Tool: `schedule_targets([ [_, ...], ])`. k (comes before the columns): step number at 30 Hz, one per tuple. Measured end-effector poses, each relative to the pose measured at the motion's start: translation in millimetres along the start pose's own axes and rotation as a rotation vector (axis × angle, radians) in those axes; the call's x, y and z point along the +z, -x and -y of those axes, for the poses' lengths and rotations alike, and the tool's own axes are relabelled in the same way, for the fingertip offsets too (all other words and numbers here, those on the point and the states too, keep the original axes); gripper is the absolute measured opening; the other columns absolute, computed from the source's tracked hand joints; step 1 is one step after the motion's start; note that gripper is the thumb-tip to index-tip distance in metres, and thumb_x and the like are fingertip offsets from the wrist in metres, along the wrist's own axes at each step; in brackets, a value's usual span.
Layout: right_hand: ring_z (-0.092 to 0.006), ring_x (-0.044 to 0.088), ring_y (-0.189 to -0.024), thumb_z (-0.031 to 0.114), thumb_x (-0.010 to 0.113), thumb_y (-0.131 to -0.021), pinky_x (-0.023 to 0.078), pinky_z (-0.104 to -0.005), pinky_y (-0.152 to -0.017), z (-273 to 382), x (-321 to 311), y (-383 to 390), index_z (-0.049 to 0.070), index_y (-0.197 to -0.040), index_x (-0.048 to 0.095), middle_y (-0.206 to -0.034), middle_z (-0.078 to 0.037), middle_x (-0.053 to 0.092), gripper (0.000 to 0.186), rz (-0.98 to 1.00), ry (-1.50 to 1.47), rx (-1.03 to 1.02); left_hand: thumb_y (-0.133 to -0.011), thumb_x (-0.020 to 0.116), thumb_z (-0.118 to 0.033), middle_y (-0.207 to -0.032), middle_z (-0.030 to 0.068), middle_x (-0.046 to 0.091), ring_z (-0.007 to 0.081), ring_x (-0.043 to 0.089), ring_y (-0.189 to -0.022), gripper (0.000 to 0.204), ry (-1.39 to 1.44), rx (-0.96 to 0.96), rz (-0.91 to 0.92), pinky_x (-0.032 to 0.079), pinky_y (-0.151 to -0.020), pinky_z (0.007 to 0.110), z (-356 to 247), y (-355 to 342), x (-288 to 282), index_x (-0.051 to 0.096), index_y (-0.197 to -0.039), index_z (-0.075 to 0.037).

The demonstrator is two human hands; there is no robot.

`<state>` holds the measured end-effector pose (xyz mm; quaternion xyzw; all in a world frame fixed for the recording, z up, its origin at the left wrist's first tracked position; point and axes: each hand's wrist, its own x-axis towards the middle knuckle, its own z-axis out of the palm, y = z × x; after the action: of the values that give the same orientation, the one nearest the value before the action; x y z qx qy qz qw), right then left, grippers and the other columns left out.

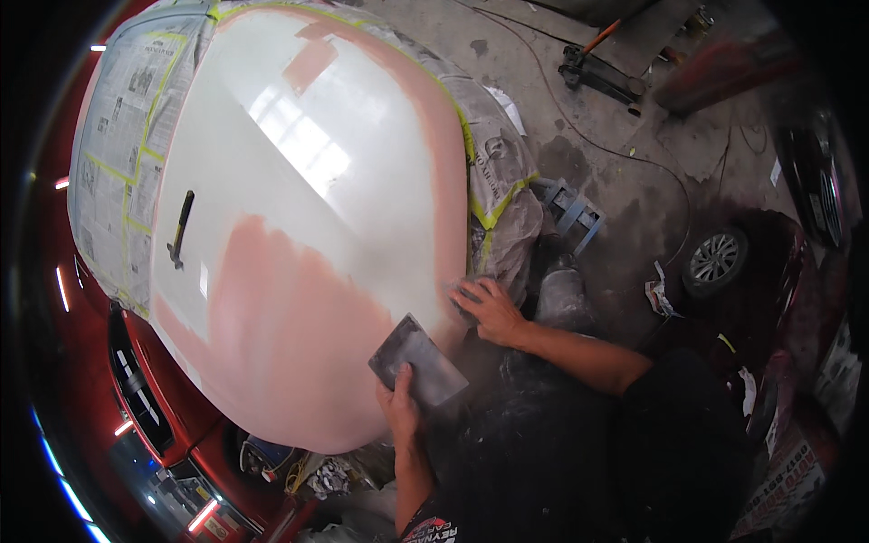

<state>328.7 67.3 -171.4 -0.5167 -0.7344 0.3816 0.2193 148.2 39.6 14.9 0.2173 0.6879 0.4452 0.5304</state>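
Note:
My left hand (400, 407) grips a flat, dark-edged grey rectangular sheet (420, 360) by its lower left side, the thumb lying across its dusty face. This sheet is over the front edge of a white car hood (362, 208) with pinkish filler patches (290, 317). To its upper right, my right hand (493, 314) rests at the hood's right edge. Its fingers are bent over a small dark pad (463, 300), mostly hidden beneath them. A hammer with a black handle (184, 217) lies on the left part of the hood.
Newspaper masking (127, 172) with yellow-green tape covers the windshield side; plastic and paper (501, 172) wrap the right side. A floor jack (602, 80), a hose (579, 136) and a blue-grey metal frame (568, 210) are on the concrete. A red vehicle (172, 380) stands left, a wheel (715, 257) right.

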Motion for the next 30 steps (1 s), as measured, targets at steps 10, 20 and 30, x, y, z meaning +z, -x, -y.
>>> schedule_targets([
  [10,-0.0369,0.037,-0.142,-0.009,0.053,-0.068,0.028,-0.0519,-0.117,-35.2,-44.3,-1.6,0.006,-0.149,0.040,-0.153,-0.014,0.042,0.084,-0.295,-0.130,-0.018,-0.096,0.061,-0.008,-0.108,0.0059,0.064,0.0143,0.061,-0.094,0.029,0.015,0.053,-0.040,0.050,-0.085,0.029,2.0,10.0,-3.0,0.057,-0.124,-0.001],
  [20,-0.0369,0.035,-0.144,-0.008,0.052,-0.081,0.028,-0.0543,-0.117,-100.1,-50.6,-128.4,0.002,-0.151,0.035,-0.153,-0.018,0.040,0.073,-0.447,0.228,-0.129,-0.093,0.066,-0.009,-0.108,0.0061,0.065,0.0165,0.063,-0.094,0.035,-0.066,0.048,-0.045,0.053,-0.083,0.032,11.1,17.1,-12.8,0.055,-0.126,-0.004],
  [30,-0.0382,0.035,-0.141,-0.006,0.054,-0.079,0.027,-0.0538,-0.116,-85.7,11.8,13.7,0.003,-0.150,0.037,-0.151,-0.018,0.041,0.074,-0.156,0.123,0.053,-0.092,0.066,-0.009,-0.107,0.0075,0.065,0.0178,0.064,-0.092,0.035,-0.034,0.021,-0.044,0.054,-0.082,0.032,2.3,13.7,4.7,0.055,-0.124,-0.003],
])
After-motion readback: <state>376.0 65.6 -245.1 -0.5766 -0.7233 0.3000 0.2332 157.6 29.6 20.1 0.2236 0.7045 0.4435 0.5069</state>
